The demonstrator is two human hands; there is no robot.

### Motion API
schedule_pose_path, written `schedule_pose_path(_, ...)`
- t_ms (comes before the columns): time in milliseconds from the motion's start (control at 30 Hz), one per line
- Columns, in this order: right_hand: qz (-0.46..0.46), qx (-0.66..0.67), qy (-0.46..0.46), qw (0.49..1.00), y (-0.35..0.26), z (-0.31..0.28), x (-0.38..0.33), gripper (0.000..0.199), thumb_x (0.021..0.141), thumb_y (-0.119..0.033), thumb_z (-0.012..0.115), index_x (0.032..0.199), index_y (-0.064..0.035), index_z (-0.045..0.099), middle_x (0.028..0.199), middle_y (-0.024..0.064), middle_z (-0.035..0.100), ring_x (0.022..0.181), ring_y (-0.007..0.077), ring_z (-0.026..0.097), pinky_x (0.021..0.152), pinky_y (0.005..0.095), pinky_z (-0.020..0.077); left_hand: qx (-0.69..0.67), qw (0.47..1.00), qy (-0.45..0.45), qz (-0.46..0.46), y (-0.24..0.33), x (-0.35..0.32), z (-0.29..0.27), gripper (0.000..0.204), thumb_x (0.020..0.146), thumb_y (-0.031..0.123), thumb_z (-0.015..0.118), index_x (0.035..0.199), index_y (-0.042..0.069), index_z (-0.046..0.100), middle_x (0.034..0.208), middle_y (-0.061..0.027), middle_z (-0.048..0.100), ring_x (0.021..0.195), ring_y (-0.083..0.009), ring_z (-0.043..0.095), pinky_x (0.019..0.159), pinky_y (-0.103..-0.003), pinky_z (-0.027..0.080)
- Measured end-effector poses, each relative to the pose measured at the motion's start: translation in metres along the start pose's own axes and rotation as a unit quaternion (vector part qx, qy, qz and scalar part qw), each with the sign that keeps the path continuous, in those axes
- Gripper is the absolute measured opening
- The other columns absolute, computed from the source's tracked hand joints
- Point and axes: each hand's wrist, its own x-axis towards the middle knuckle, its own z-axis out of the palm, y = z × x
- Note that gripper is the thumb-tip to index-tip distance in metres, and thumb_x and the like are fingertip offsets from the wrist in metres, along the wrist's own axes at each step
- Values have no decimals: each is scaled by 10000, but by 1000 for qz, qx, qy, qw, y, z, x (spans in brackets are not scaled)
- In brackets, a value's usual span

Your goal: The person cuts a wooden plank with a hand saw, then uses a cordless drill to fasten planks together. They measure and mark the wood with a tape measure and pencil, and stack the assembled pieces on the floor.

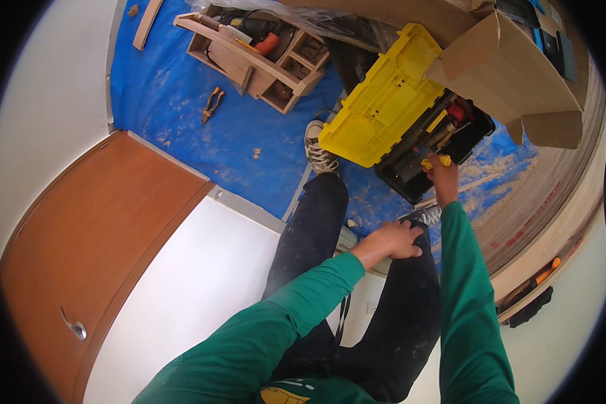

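Note:
My right hand (444, 182) is closed around a small yellow object (437, 161) over the near end of a toolbox; its exact kind does not show. The toolbox has a black body (390, 176) with tools inside, and its yellow lid (384, 101) is swung back to the left. Red and yellow tools (456, 111) lie in the far part of the box. On my right knee rests my left hand (398, 240), holding nothing, its fingers apart against the dark trousers.
A wooden tool tote (276, 67) holding a power tool stands at the far left. Orange-handled pliers (212, 106) lie on the blue sheet (175, 135). An open cardboard box (518, 74) overhangs the toolbox's right side. Stacked boards (532, 202) line the right; a brown door (101, 249) is left.

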Motion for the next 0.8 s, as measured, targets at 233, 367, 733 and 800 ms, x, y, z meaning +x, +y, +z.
schedule_pose_path(233,-341,-287,278,851,-76,27,-74,359,990,-223,721,1231,41,684,1008,159,744,875,293,717,803,377,558,8,1000,6,10,-4,-4,-9,759,985,588,600,1600,159,486,1519,-230,552,1410,-439,542,1135,-605,446)
schedule_pose_path(367,-359,-139,-43,922,-174,115,-92,242,1024,-165,669,1150,35,720,999,192,749,904,332,729,836,408,563,-7,1000,3,30,-10,-12,-20,767,972,571,620,1592,136,498,1529,-252,554,1400,-449,553,1142,-588,440)
schedule_pose_path(733,-462,-393,-253,753,-267,473,58,257,975,-342,755,1055,-115,845,1027,158,805,971,350,765,923,485,595,-91,981,169,32,-50,-55,-78,713,957,454,678,1564,123,503,1419,-249,610,1318,-447,618,1105,-633,430)
schedule_pose_path(800,-416,-445,-260,749,-262,494,68,262,978,-362,760,1079,-140,855,1073,143,811,993,343,769,954,489,604,-96,978,184,18,-53,-57,-86,675,959,442,680,1533,121,529,1366,-228,632,1280,-433,644,1075,-638,448)
